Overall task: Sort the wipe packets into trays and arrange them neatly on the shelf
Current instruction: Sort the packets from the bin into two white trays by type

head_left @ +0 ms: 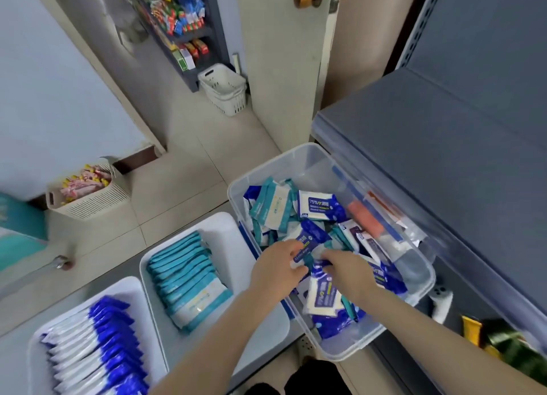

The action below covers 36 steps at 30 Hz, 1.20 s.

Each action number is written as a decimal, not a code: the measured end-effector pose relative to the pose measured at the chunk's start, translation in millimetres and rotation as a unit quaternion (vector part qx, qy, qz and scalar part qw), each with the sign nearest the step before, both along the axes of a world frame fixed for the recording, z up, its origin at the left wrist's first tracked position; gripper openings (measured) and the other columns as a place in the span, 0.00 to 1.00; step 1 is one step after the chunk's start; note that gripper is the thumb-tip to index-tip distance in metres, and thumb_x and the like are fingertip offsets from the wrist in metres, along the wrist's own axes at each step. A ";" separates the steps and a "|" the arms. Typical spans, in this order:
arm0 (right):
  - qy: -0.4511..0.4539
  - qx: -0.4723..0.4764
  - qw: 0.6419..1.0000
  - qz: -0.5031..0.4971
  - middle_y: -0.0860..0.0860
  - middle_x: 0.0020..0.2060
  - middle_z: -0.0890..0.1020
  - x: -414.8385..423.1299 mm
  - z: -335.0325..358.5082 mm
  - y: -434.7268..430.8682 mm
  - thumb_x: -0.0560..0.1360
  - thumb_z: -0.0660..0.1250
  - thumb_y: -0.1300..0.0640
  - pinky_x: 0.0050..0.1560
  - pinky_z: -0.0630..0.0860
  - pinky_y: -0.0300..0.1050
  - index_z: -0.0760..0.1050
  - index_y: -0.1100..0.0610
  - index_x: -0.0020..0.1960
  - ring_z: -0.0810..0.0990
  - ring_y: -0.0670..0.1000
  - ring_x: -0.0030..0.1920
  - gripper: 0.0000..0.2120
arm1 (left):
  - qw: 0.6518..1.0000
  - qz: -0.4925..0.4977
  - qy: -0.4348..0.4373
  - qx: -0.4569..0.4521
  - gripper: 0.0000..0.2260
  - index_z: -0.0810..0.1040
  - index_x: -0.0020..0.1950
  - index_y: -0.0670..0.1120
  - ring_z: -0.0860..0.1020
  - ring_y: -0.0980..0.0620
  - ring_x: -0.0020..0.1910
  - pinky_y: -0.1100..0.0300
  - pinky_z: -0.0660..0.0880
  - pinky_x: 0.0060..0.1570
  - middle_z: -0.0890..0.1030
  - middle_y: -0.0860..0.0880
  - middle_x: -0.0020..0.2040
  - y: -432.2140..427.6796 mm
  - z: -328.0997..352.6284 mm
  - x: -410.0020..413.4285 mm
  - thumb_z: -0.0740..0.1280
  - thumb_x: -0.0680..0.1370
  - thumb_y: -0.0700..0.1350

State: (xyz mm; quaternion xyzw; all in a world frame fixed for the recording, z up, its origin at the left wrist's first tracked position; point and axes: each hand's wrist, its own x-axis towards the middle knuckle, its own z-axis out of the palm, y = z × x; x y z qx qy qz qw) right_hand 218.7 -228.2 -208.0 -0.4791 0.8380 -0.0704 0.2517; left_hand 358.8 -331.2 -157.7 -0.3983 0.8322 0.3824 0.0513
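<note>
A clear plastic bin (299, 157) holds a loose heap of blue and teal wipe packets. Both my hands are inside it. My left hand (276, 268) pinches a dark blue packet (310, 240) that stands up from the heap. Beside it, my right hand (347, 271) has its fingers curled down among the packets and on a blue packet (321, 268) beneath them. One white tray (225, 234) carries a row of teal packets (189, 279). A second white tray (124, 288) at the lower left carries a row of blue and white packets (94, 347).
A grey shelf (444, 146) runs along the right above the bin. A beige basket of snacks (88, 199) sits on the tiled floor at left, a white basket (225, 89) farther back by a stocked rack. A game controller (441, 300) lies on the lower shelf.
</note>
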 end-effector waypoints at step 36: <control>-0.093 -0.445 0.864 0.215 0.53 0.50 0.84 -37.0 -5.5 5.1 0.63 0.73 0.72 0.60 0.76 0.48 0.82 0.58 0.49 0.80 0.50 0.56 0.17 | 0.886 0.262 0.118 0.365 0.05 0.77 0.51 0.51 0.84 0.54 0.38 0.63 0.78 0.33 0.85 0.51 0.42 -7.4 6.9 -28.5 0.70 0.76 0.46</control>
